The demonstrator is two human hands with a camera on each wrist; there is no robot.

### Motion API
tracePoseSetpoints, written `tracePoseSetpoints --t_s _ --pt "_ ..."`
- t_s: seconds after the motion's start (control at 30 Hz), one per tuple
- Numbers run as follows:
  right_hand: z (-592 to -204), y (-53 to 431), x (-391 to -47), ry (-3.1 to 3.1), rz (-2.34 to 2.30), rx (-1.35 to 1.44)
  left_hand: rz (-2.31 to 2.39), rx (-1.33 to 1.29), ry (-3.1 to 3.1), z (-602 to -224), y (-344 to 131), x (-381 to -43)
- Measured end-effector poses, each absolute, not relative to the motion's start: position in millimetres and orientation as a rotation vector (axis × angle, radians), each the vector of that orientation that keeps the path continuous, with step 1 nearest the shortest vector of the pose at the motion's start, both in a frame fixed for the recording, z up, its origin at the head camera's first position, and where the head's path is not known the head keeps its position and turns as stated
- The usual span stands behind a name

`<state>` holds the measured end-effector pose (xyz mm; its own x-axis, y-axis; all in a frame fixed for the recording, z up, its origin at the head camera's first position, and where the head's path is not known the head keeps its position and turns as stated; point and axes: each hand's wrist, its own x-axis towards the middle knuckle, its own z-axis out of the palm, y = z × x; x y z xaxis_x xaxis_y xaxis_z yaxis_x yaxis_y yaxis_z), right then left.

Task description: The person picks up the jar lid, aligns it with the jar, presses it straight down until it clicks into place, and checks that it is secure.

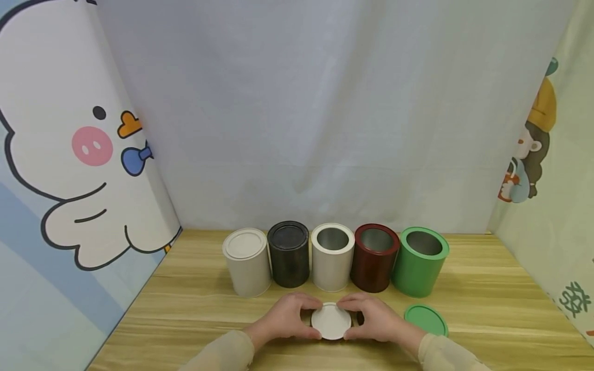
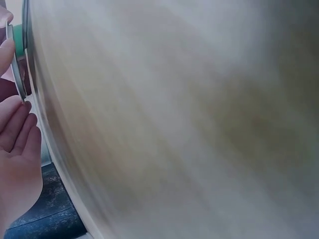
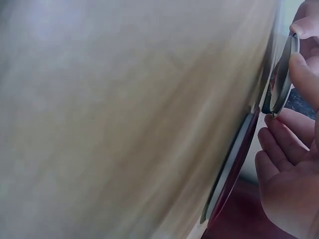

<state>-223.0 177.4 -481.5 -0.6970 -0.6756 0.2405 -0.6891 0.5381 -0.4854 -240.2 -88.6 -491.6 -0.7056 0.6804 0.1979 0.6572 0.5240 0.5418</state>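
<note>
Both hands pinch a round white lid (image 1: 331, 321) between them, thumbs on its near edge and fingers on its far edge. The left hand (image 1: 297, 315) grips the lid's left side, and the right hand (image 1: 373, 318) its right side. In the wrist views the lid (image 3: 284, 74) is seen edge-on, tilted, raised a little off the table. A dark red lid (image 3: 233, 172) lies flat beside it, mostly hidden by the right hand in the head view. Beyond the hands stands an uncovered white can (image 1: 332, 263). A green lid (image 1: 426, 320) lies right of the right hand.
A row of cans stands behind the hands: a lidded off-white can (image 1: 249, 270), a lidded black can (image 1: 290, 263), and open dark red (image 1: 373, 265) and green (image 1: 417, 270) ones. A grey-white curtain (image 1: 325, 103) hangs behind the wooden table (image 1: 181, 293).
</note>
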Motion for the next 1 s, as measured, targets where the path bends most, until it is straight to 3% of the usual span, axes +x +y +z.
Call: tracePoseSetpoints --t_s 1.0 --pt "-461 184 -215 -2.524 1.211 1.079 1.347 1.066 2.662 -463 -90 -237"
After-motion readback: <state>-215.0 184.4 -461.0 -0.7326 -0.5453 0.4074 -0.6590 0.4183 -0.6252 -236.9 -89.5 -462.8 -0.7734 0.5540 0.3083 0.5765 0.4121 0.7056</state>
